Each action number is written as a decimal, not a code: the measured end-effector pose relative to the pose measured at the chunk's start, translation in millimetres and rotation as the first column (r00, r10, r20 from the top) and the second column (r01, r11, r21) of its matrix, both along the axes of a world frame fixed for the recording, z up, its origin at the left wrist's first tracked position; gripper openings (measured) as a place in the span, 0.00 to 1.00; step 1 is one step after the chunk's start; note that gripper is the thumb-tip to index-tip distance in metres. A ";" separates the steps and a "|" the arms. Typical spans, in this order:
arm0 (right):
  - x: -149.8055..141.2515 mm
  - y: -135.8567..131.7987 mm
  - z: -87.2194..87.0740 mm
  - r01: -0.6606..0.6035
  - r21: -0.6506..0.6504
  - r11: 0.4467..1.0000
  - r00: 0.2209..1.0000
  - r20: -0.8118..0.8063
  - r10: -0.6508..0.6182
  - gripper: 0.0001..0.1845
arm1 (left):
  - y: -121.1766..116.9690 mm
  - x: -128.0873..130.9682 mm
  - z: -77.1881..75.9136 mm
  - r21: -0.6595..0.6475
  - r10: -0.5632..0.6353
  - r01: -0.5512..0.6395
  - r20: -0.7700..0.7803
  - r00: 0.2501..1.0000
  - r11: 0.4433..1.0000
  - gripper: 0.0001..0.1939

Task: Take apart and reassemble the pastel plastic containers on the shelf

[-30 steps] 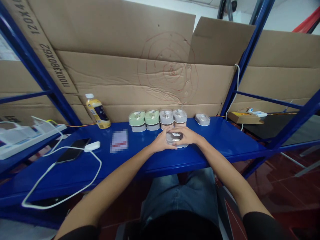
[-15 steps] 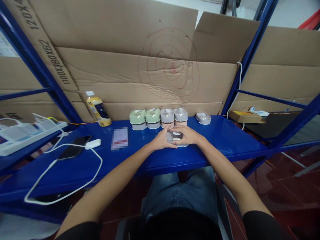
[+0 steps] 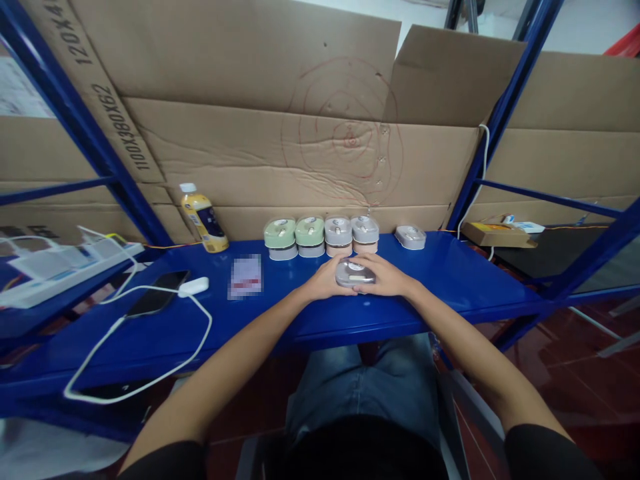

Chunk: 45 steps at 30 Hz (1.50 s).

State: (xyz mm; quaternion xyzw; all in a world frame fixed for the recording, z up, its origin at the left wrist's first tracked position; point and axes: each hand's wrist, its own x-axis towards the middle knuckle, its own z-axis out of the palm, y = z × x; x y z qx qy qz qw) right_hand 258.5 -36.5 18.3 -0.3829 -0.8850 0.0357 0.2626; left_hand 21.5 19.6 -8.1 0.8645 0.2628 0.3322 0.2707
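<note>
A small grey oval case (image 3: 354, 275) with a clear lid sits between my two hands, near the front middle of the blue shelf. My left hand (image 3: 327, 279) is wrapped round its left side, and my right hand (image 3: 384, 275) grips its right side. Behind them stand stacked cases in a row: two with green tops (image 3: 295, 233) over grey ones, and two with grey tops (image 3: 351, 231) over pinkish ones. Apart from the row, a single grey case (image 3: 411, 237) lies to the right. Fingers hide parts of the held case.
On the left are a yellow drink bottle (image 3: 204, 219), a blurred card (image 3: 245, 276), a phone (image 3: 157, 293), a white cable (image 3: 150, 399) and a power strip (image 3: 60, 277). Cardboard (image 3: 240, 147) backs the shelf (image 3: 280, 317). Blue posts (image 3: 515, 93) rise at both sides.
The held case now shows its lid more fully between the hands. The whole view has shifted slightly, with everything a little farther right. Both hands keep their hold.
</note>
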 end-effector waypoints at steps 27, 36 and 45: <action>60.3 64.5 32.1 0.811 0.129 0.571 0.504 0.342 -0.793 0.22 | 5.5 1.3 -6.6 0.099 0.089 -0.080 -0.094 0.992 0.992 0.27; -19.8 102.4 37.6 0.825 0.145 0.546 0.546 0.043 -0.837 0.42 | 6.6 2.2 -8.9 0.102 0.079 -0.072 -0.067 0.995 0.992 0.25; -0.9 92.0 44.7 0.853 0.013 0.522 0.518 -0.146 -0.843 0.37 | 4.8 0.5 -6.5 0.066 0.084 -0.082 -0.029 0.996 0.994 0.27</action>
